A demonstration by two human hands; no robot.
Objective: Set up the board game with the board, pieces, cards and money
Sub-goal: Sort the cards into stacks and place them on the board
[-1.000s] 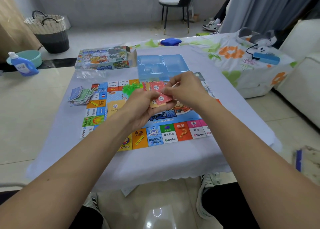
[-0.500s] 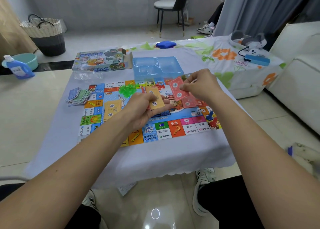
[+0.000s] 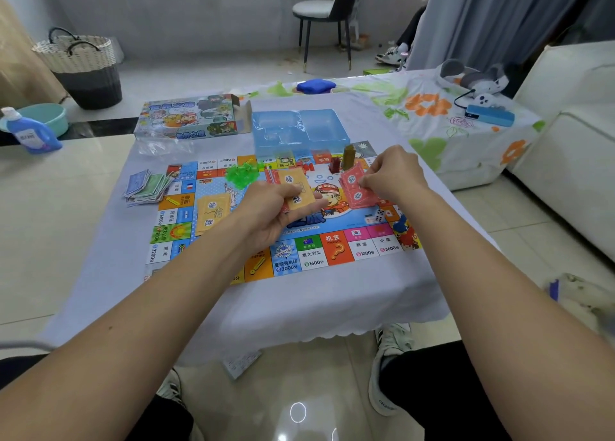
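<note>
We hold a small stack of cards, orange on top, in our left hand [image 3: 276, 207], thumb clamped across it, above the board [image 3: 283, 221] spread on the counter [image 3: 299, 294]. Our right hand [image 3: 392, 174] pinches a red card [image 3: 356, 191] at the red pile on the board's right side. The loose stack could fan and slip, and a sweeping wrist could topple the two tall tokens [image 3: 342, 159] nearby. We count one orange pile [image 3: 213, 212], one heap of green houses [image 3: 241, 176], one money pile [image 3: 146, 187] off the board's left edge, two dice [image 3: 382, 213], one box [image 3: 189, 117], one blue tray [image 3: 299, 129].
</note>
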